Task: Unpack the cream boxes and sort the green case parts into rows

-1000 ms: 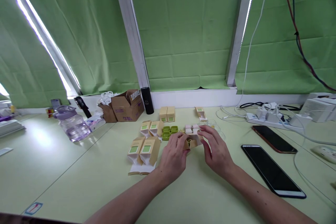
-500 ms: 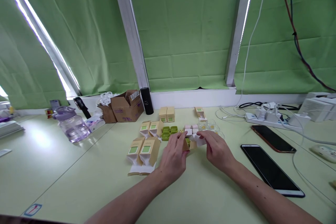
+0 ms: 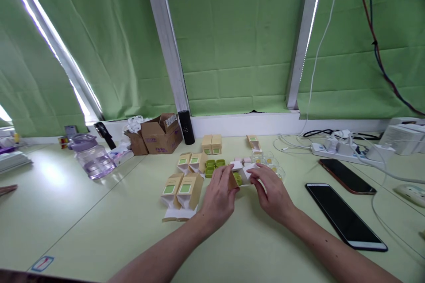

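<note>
My left hand [image 3: 219,196] wraps round the left side of a small tan cardboard box [image 3: 246,177] with white inner walls. The box is open towards me, and a green piece [image 3: 237,179] shows inside it. Closed at the fingertips, my right hand [image 3: 272,192] pinches the box's white flap on the right. Just beyond my left fingers sits a group of small green square containers [image 3: 210,171]. Pink pieces [image 3: 247,159] lie behind the box, partly hidden. Clear round cases with yellow centres [image 3: 268,159] stand behind my right hand.
Tan boxes with green labels [image 3: 184,189] stand left of my hands, more [image 3: 211,144] at the back. Two phones [image 3: 345,216] and a power strip [image 3: 347,151] lie right. A purple jug [image 3: 91,159] and brown carton [image 3: 161,135] stand left. Another person's fingers [image 3: 7,189] show at the left edge.
The white flap has been opened out, and the box's inside with the green piece now shows more. My right hand has shifted slightly. Another person's fingers have come in at the left edge.
</note>
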The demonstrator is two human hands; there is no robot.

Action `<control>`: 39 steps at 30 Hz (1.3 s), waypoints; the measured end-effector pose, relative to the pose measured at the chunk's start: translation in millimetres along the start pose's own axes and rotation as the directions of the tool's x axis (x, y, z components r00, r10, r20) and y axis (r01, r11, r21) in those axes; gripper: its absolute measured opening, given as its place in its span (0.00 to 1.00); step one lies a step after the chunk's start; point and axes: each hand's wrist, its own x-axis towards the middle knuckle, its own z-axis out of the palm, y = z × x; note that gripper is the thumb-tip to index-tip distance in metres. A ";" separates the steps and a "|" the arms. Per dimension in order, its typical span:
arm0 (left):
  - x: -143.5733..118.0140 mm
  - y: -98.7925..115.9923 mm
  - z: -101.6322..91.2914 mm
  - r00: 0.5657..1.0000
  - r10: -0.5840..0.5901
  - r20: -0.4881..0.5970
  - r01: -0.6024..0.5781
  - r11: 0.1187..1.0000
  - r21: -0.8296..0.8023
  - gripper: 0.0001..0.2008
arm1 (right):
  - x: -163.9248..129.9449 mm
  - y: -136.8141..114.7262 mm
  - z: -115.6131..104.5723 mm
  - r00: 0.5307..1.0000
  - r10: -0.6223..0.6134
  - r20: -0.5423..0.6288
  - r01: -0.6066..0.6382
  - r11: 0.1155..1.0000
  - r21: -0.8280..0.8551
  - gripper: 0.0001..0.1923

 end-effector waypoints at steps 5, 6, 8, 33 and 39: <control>0.5 0.6 -1.0 0.999 -0.022 -0.025 0.021 1.000 -0.014 0.34 | 1.1 -4.2 -1.8 0.996 -0.051 0.072 0.049 0.998 0.033 0.19; 0.4 0.6 -1.1 0.999 -0.025 -0.026 0.024 1.000 -0.017 0.35 | 1.5 -5.2 -1.9 0.994 -0.068 0.085 0.066 0.998 0.020 0.19; 0.0 0.6 -1.1 0.999 -0.023 -0.024 0.022 1.000 -0.020 0.35 | 1.9 -6.8 -1.9 0.991 -0.078 0.106 0.081 0.996 -0.030 0.17; -0.5 12.0 -5.3 0.977 0.205 0.062 -0.214 0.926 0.312 0.32 | 2.1 -11.2 8.2 0.854 0.482 0.198 -0.520 0.806 0.281 0.11; 1.0 5.3 -6.4 0.984 0.180 0.009 -0.173 0.930 0.325 0.33 | 1.5 -9.3 6.5 0.768 0.601 0.220 -0.615 0.598 0.513 0.17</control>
